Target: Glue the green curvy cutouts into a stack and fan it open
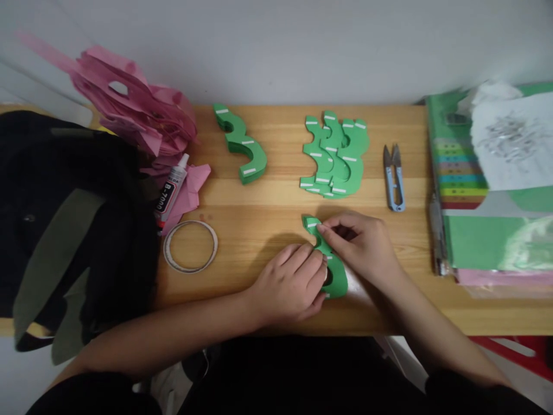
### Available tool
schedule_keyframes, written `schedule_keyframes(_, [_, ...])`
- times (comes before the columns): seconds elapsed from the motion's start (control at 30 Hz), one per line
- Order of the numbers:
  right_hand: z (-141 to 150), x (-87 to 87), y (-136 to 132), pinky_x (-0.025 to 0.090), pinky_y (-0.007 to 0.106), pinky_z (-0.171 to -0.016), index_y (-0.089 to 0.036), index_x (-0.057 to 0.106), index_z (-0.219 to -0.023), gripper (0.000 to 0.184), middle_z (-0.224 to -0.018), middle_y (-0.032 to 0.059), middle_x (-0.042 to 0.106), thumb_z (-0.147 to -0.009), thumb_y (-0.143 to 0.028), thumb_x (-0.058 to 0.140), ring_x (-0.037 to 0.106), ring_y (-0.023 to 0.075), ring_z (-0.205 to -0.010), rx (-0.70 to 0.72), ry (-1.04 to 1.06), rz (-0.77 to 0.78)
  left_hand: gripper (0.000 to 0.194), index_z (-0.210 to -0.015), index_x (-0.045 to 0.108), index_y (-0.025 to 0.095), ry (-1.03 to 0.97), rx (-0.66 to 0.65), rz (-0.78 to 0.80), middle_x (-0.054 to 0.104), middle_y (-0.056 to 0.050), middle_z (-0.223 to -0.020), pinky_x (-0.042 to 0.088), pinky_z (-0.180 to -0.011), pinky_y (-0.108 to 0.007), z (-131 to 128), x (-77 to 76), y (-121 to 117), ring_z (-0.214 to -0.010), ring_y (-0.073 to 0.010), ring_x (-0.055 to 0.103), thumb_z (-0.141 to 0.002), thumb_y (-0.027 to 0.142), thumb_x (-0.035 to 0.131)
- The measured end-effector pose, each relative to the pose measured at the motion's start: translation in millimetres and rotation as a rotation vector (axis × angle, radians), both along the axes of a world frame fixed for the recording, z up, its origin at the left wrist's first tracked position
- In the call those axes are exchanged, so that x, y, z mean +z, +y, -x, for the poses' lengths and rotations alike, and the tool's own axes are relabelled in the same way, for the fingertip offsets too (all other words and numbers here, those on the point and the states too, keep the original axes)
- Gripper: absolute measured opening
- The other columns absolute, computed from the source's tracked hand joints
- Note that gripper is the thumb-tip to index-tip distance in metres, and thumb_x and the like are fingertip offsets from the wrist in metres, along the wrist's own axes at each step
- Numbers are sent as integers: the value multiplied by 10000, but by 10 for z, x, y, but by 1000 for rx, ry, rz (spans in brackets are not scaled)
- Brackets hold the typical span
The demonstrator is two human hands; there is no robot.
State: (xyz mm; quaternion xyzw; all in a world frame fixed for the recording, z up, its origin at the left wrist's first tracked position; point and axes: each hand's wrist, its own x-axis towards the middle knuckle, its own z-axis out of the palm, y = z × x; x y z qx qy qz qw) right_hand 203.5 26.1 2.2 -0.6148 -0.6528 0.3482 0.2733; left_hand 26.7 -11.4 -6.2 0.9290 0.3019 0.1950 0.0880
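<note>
A wavy green paper cutout (338, 276), thick like a stack, lies near the table's front edge with short white strips on it. My left hand (291, 279) curls over its left side, fingers bent around the edge and partly hiding it. At its upper end, my right hand (360, 242) pinches with thumb and forefinger at the end of a white strip (313, 225). Beyond my hands lie several overlapping green cutouts (354, 167) with similar strips. Another green stack (254, 155) rests to their left.
Blue-handled thread snips (394, 181) lie to the right, near a green folder (496, 236) bearing crumpled white paper (514, 144). On the left are a tape roll (166, 253), a B-7000 glue tube (171, 193), pink paper pieces (129, 109) and a black bag (116, 230).
</note>
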Motion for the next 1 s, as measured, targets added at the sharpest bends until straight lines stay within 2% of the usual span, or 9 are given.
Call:
schedule_keyframes(0.23, [6,-7,-2,400,251,-530,-184,659,-659,196,-618,9,658,-806,-309,628,534,116,-529,1,-22,19,358,-1007,642,70,8,-1,21,646,-149,-1023,451,-866,-389,6,1,-9,-1000,-277,556,-866,347,464])
schedule_keyframes(0.63, [73,46,-23,385,240,-531,-183,640,-657,180,-621,22,645,-810,-258,583,546,122,-551,11,-121,-65,362,-1019,637,87,17,15,17,641,-149,-1036,467,-892,-392,6,-7,-20,-1041,-274,572,-876,353,438])
schedule_keyframes(0.83, [79,22,-26,371,236,-516,-181,636,-682,169,-601,12,619,-809,-281,583,515,111,-522,3,-130,-53,382,-1064,610,97,-2,26,91,550,-209,-1217,455,-972,-509,28,-6,-3,-1325,-403,382,-818,380,536])
schedule_keyframes(1.0, [85,18,-21,368,235,-507,-180,626,-673,169,-588,9,607,-800,-283,586,510,110,-513,-1,-125,-54,385,-1079,601,110,2,-5,198,499,-219,-1278,428,-1007,-559,43,-12,20,-1378,-423,297,-795,370,584])
